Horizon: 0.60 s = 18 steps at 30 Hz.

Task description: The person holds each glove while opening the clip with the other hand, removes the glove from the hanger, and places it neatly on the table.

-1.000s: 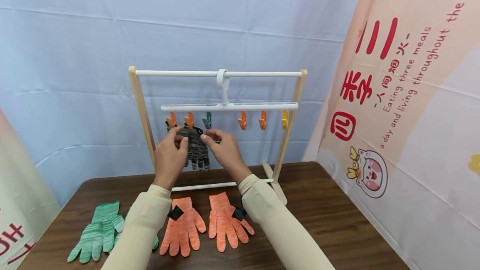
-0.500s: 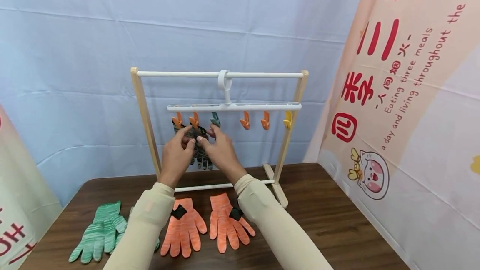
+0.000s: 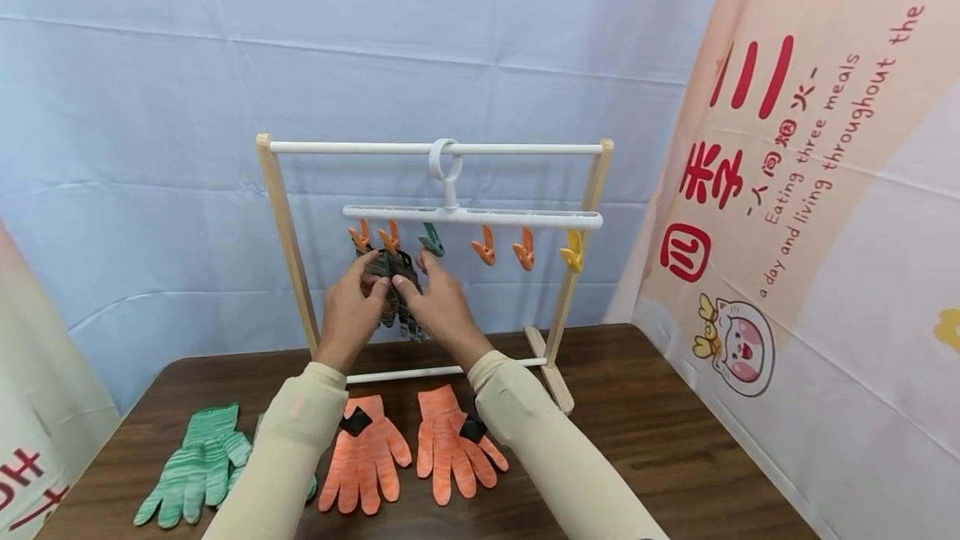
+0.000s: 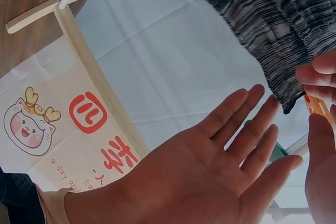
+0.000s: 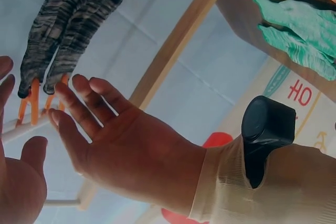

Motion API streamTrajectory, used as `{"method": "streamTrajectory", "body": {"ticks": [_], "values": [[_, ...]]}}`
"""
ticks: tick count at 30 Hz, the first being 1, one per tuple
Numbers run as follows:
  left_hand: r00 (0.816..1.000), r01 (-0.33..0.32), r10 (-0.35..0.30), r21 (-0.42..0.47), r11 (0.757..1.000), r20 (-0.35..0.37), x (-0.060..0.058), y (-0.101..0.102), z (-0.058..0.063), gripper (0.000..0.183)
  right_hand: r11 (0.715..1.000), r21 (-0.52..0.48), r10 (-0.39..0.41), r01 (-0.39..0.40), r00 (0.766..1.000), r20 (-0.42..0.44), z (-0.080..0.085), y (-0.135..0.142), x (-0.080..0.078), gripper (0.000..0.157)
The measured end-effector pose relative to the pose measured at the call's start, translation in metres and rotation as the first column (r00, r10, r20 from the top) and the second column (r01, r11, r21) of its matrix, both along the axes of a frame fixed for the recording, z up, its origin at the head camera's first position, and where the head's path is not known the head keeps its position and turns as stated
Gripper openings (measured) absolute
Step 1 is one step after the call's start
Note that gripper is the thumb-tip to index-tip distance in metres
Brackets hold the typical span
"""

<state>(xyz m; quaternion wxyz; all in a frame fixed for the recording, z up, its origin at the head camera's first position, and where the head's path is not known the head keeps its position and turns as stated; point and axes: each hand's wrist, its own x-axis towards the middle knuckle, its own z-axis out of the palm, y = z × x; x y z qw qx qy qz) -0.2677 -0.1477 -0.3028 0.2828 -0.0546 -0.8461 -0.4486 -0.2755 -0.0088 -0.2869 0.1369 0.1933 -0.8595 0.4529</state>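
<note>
- Since both dark striped gloves (image 5: 86, 32) look caught at the cuff by the two leftmost orange clips (image 3: 389, 237), I'd treat this as a check-and-let-go step, not more clipping.
- Grip-wise, left hand (image 3: 351, 307) and right hand (image 3: 444, 298) both look loose: fingers straight or lightly bent, thumbs apart, nothing pinched that I can see. Fingertips sit right by the cuffs; can't tell if they're touching.
- Stay light. A downward tug could probably drag a cuff out of its clip.
- White hanger bar (image 3: 525, 216) slants a bit, so don't lean on it.
- Watch the green clip (image 3: 431, 241) by the right index finger, easy to bump.
- Back out slowly, without snagging knit.
- Orange gloves (image 3: 367, 457) lying on the surface (image 3: 637, 415) can wait.
</note>
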Motion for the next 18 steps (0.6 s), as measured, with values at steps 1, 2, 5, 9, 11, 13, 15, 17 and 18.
{"method": "streamTrajectory", "body": {"ticks": [1,2,5,9,11,13,15,17,18], "values": [[1.0,0.001,-0.001,-0.005,1.0,-0.001,0.0,0.0,0.0,0.046,1.0,0.008,-0.002,0.002,1.0,0.001,-0.001,0.0,-0.001,0.067],[1.0,0.002,-0.002,-0.007,1.0,-0.002,0.0,0.0,0.001,0.046,1.0,0.018,-0.004,0.004,1.0,0.0,-0.001,-0.001,-0.001,0.068],[1.0,0.002,-0.002,-0.016,1.0,-0.004,0.0,0.001,0.001,0.046,1.0,0.03,-0.002,0.002,1.0,0.008,-0.004,-0.002,-0.004,0.067],[1.0,-0.011,0.011,-0.035,0.999,-0.01,-0.001,0.0,0.001,0.045,1.0,0.016,0.024,-0.024,1.0,0.019,-0.007,-0.007,-0.008,0.066],[1.0,-0.018,0.018,-0.043,0.999,-0.01,-0.002,-0.001,0.002,0.045,0.999,0.006,0.044,-0.044,0.999,0.019,-0.007,-0.009,-0.01,0.066],[1.0,-0.019,0.018,-0.046,0.999,-0.007,-0.003,-0.002,0.002,0.044,0.998,0.002,0.058,-0.058,0.998,0.014,-0.007,-0.011,-0.011,0.066],[1.0,-0.018,0.018,-0.042,0.999,-0.002,-0.004,-0.002,0.003,0.044,0.997,-0.01,0.074,-0.074,0.997,0.014,-0.007,-0.012,-0.012,0.065],[1.0,-0.013,0.013,-0.035,0.999,0.001,-0.005,-0.003,0.003,0.045,0.996,-0.03,0.085,-0.085,0.996,0.025,-0.007,-0.013,-0.014,0.064],[1.0,-0.011,0.011,-0.029,1.0,0.002,-0.005,-0.003,0.003,0.045,0.995,-0.045,0.093,-0.091,0.995,0.032,-0.007,-0.014,-0.014,0.063]]}}
